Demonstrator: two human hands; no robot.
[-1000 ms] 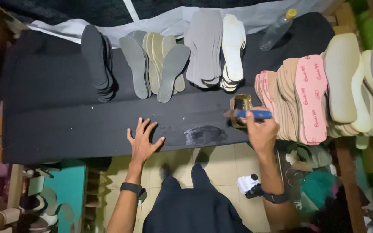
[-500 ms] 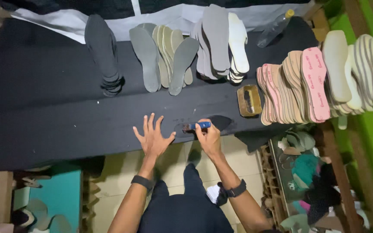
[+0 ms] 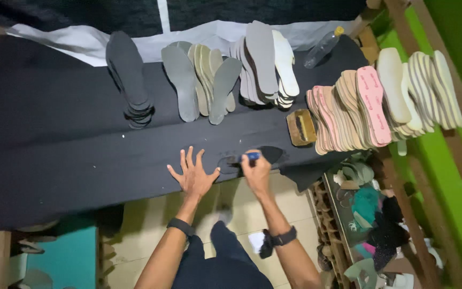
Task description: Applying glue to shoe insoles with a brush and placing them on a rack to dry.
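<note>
My right hand (image 3: 256, 170) grips a blue-handled brush (image 3: 248, 157) over the dark insole (image 3: 252, 157) lying lengthwise along the counter's (image 3: 54, 155) near edge, while my left hand (image 3: 192, 174), fingers spread open, presses flat just left of it.

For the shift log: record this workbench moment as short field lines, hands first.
left hand: flat, fingers spread, on the black tabletop
right hand: grips a blue-handled brush over a dark insole
back row: black insole stack, grey insole stacks, white-topped stack
right side: pink and tan insoles, wooden block, plastic bottle
</note>
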